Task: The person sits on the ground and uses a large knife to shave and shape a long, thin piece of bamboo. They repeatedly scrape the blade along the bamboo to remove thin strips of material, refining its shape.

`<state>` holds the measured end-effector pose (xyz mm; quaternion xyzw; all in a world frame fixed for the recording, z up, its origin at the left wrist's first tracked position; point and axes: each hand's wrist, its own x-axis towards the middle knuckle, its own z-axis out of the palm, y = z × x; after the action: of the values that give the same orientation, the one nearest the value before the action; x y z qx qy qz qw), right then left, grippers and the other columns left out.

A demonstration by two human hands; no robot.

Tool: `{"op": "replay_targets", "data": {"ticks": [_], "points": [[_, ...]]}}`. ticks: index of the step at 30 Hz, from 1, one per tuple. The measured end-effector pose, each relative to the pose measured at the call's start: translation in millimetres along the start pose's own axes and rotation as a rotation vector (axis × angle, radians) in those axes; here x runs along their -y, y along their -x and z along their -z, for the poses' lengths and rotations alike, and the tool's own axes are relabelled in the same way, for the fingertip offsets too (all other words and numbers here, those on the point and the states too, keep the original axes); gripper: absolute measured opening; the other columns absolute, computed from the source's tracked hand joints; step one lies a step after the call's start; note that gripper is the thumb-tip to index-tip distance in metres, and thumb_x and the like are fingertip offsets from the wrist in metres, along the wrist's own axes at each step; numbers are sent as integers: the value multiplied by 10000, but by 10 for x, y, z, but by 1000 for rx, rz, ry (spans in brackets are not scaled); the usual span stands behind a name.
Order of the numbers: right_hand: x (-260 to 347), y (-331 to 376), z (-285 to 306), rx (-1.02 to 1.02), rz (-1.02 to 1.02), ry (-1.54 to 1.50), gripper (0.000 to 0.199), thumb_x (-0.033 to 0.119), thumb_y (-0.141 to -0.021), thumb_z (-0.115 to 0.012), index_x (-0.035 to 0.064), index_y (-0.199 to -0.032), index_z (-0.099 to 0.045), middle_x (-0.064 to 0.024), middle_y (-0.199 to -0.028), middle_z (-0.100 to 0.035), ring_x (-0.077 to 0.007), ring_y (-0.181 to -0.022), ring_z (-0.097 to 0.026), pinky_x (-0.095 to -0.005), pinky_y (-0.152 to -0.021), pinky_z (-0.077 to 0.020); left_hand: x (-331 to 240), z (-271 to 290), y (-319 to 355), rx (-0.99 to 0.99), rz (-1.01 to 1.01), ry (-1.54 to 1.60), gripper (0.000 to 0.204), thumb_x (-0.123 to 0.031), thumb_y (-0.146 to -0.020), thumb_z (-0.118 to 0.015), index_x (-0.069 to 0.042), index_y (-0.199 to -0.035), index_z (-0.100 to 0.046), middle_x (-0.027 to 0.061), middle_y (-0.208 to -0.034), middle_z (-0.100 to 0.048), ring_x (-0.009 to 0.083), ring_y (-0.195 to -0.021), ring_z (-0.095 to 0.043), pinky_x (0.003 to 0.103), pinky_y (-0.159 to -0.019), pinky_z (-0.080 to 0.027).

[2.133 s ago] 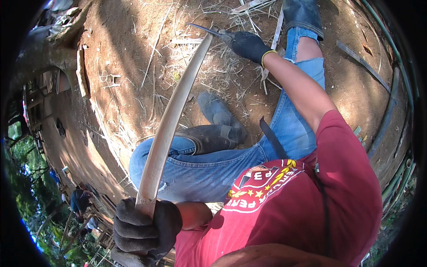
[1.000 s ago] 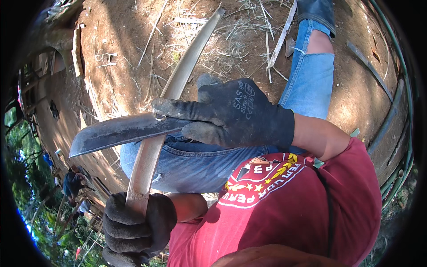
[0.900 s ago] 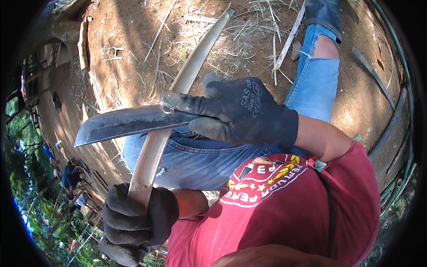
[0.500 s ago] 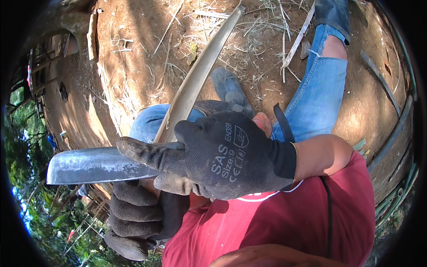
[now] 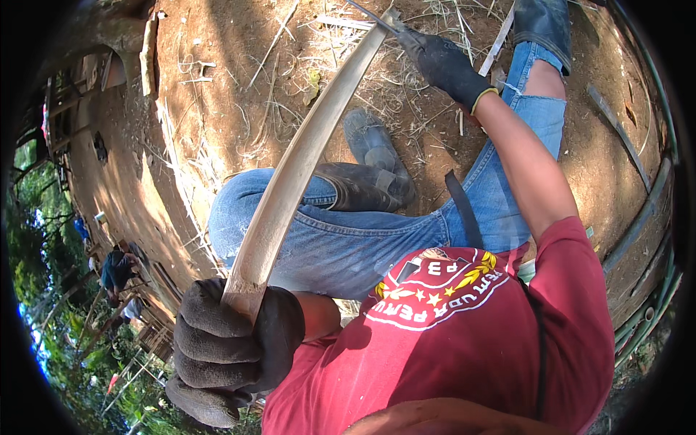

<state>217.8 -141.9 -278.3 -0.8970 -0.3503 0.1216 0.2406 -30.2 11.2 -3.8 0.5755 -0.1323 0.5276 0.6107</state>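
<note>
My left hand [image 5: 221, 351], in a dark work glove, is closed around the near end of a long split bamboo strip [image 5: 301, 156]. The strip rises away from me over my bent leg, its pale, hollowed inner face upward. At its far end is my gloved right hand [image 5: 442, 65], arm stretched out, closed on a machete [image 5: 372, 15]. The blade shows nearly edge-on as a thin dark line, crossing or touching the strip's tip. Its handle is hidden in my fist.
Brown dirt ground [image 5: 225, 109] carries scattered bamboo shavings [image 5: 428, 94]. My legs in jeans [image 5: 362, 235] and dark boots [image 5: 373, 156] lie under and beside the strip. Long poles [image 5: 645, 210] lie along the right. A person [image 5: 114, 272] is far off at left.
My right hand has swept with the machete from near my left hand to the strip's far end, away from me. The left hand and strip have hardly moved.
</note>
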Motion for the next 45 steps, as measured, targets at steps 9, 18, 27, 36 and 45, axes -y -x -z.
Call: {"op": "replay_targets", "data": {"ticks": [9, 18, 27, 36, 45], "points": [[2002, 845, 992, 65, 408, -513, 548, 380, -952, -543, 228, -1465, -422, -82, -727, -571, -230, -600, -602, -467, -724, -523, 119, 146, 27, 54, -35, 97, 165, -143, -909, -531, -182, -750, -509, -90, -520, -390, 29, -430, -386, 189, -475, -257], [2156, 991, 1153, 75, 465, -435, 611, 359, -887, -632, 247, -1457, -440, -45, -703, -520, -212, -629, -584, -384, -574, -492, 62, 121, 13, 32, -18, 119, 193, -225, -888, -562, -206, -700, -526, -86, -498, -416, 44, -398, -411, 220, -438, -268], [1037, 393, 528, 143, -100, -322, 423, 428, -969, -511, 155, -1282, -595, -190, -910, -662, -364, -775, -664, -437, -686, -538, -94, 137, 36, -44, 0, 5, 211, -277, -888, -565, -214, -687, -550, -87, -489, -443, 51, -372, -416, 243, -409, -274], [482, 18, 102, -121, -14, -364, 512, 475, -1010, -379, 85, -1234, -624, -240, -917, -676, -368, -839, -669, -462, -740, -543, 31, -36, 1, -42, -35, -28, 245, -278, -913, -529, -192, -686, -560, -92, -468, -448, 45, -354, -394, 236, -402, -279], [2157, 1027, 1142, -74, 451, -589, 506, 478, -947, -534, 199, -1369, -542, -122, -693, -604, -262, -579, -622, -401, -507, -492, 25, -57, 88, 22, -56, 19, 244, -274, -913, -521, -211, -677, -516, -108, -467, -396, 27, -367, -351, 210, -411, -252]]}}
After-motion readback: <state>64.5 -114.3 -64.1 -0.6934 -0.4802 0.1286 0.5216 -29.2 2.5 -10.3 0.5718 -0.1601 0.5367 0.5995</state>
